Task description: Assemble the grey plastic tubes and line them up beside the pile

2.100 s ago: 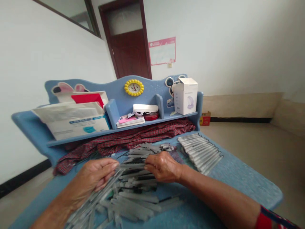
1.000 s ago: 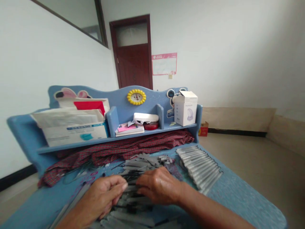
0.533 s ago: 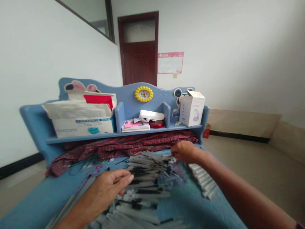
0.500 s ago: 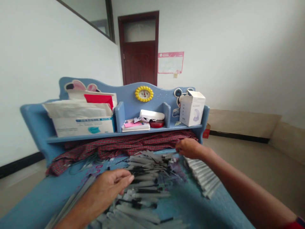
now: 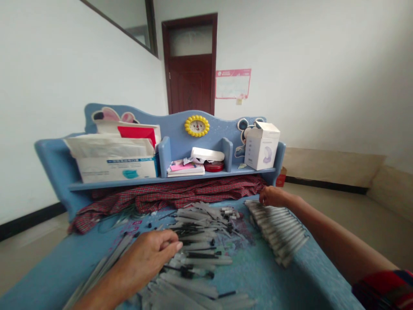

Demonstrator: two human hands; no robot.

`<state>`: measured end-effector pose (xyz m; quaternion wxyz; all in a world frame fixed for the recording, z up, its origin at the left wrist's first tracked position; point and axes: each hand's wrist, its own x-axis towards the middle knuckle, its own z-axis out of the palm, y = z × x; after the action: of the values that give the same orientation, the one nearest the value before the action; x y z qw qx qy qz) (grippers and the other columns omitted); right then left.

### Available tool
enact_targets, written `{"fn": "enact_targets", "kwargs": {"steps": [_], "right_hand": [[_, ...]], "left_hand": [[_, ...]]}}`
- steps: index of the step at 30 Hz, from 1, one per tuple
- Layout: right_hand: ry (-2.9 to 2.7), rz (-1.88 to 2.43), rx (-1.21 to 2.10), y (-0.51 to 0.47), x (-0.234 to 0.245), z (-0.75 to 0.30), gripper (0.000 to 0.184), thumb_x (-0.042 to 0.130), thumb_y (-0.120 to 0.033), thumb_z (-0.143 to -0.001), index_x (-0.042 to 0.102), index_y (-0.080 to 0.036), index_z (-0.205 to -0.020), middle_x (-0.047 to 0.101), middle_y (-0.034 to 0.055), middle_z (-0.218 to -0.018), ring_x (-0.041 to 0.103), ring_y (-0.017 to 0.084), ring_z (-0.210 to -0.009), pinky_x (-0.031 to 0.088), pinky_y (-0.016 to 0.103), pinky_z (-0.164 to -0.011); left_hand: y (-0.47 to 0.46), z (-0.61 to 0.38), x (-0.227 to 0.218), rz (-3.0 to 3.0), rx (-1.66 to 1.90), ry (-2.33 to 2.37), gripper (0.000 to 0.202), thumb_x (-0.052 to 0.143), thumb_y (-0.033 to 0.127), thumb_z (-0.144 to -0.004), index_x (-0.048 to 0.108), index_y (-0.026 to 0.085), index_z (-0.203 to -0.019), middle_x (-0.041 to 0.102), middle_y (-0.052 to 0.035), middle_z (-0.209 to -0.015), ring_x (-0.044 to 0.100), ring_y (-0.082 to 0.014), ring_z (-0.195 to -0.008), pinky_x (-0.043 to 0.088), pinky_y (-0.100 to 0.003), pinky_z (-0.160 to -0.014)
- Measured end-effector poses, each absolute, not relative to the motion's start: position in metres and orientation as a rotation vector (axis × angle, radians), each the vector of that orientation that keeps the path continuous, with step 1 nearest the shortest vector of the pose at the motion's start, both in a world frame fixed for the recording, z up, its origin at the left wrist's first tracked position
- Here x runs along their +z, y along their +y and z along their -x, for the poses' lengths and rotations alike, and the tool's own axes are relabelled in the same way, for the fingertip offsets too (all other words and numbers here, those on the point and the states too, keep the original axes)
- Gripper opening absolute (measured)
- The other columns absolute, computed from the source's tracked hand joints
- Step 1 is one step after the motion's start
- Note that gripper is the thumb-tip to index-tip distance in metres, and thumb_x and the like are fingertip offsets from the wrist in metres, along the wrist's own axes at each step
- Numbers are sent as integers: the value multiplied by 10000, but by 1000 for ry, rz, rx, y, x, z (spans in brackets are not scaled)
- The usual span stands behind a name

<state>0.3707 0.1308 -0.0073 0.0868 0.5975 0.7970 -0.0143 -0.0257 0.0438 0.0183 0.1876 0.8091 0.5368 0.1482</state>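
Note:
A loose heap of grey pens and black refills [image 5: 200, 241] covers the middle of the blue desk [image 5: 290, 284]. My left hand [image 5: 148, 256] rests on the near left of the heap, fingers curled, with long clear sleeves [image 5: 106, 265] running under it. My right hand [image 5: 272, 196] is stretched out to the far end of a neat row of grey pens [image 5: 279, 226] on the right, its fingers closed at the row's top edge. What the fingers pinch is too small to make out.
A red plaid cloth [image 5: 180, 196] lies under the desk's shelf. The shelf holds a mask box [image 5: 118, 168], booklets [image 5: 185, 168], a red tin [image 5: 214, 166] and a white carton [image 5: 262, 146]. A yellow clock [image 5: 197, 125] sits on the backboard. A brown door [image 5: 191, 79] stands behind.
My right hand left the heap beside my left hand and travelled right and away to the top of the neat row. My left hand stayed on the heap.

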Motion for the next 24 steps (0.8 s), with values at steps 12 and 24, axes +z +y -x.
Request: {"fn": "enact_targets", "kwargs": {"steps": [12, 24], "right_hand": [[2361, -1845, -24, 125, -7, -365, 318, 508, -311, -867, 520, -150, -1141, 535, 79, -1146, 557, 198, -958, 482, 390, -797], [2705, -1757, 145, 92, 7, -310, 241, 440, -239, -830, 676, -199, -811, 676, 50, -773, 602, 156, -727, 393, 217, -633]], "left_hand": [[47, 31, 14, -2387, 383, 1487, 354, 403, 428, -789, 621, 169, -689, 560, 13, -602, 526, -147, -602, 315, -220, -543], [48, 55, 14, -2493, 301, 1601, 208, 452, 238, -747, 638, 175, -681, 573, 3, -588, 534, -145, -588, 302, -215, -525]]}}
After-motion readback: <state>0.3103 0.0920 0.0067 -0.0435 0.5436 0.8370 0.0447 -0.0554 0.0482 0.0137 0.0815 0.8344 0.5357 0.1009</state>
